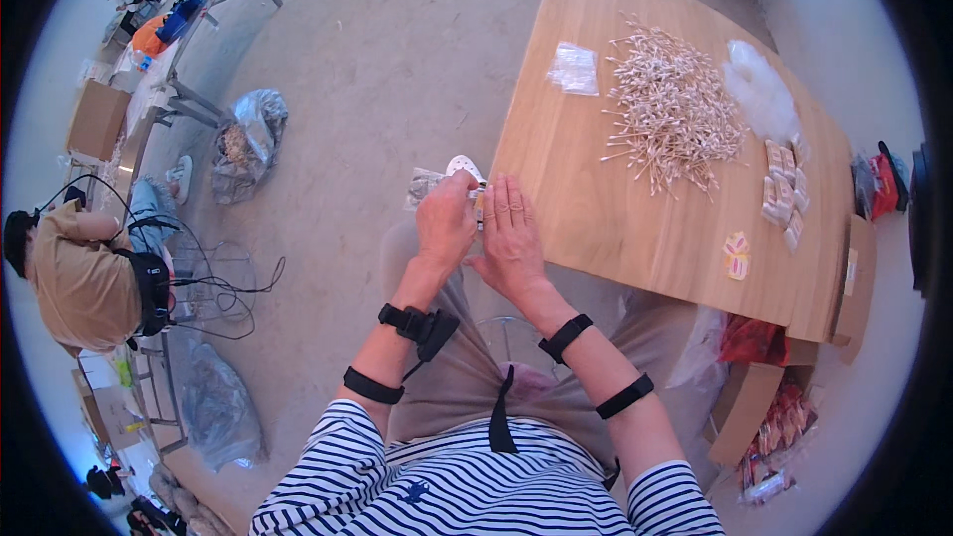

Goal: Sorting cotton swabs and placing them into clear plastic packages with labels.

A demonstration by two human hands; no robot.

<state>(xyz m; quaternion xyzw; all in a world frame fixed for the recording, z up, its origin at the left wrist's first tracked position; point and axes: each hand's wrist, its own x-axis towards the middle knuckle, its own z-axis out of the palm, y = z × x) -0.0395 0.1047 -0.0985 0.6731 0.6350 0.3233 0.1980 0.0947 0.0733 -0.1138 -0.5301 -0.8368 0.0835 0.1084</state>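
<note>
Packet (479, 206), running near-far, between left hand (447, 220) and right hand (510, 240).
Left curls round it; right lies flat, fingers straight.

The left hand (446, 221) and right hand (511, 243) crowd each other at the near left corner of the table (615, 228), and from there a low path rightward crosses bare wood to the small printed cards (737, 255), bounded on the far side by the loose swab pile (667, 104). That pile blocks a straight low sweep between the clear plastic sleeves (574, 69) and the 2 obstacles at right, the wrapped packs (779, 194) and a cloudy plastic bag (762, 89). Leftward, open floor (347, 159) reaches the grey sack (248, 144).
</note>
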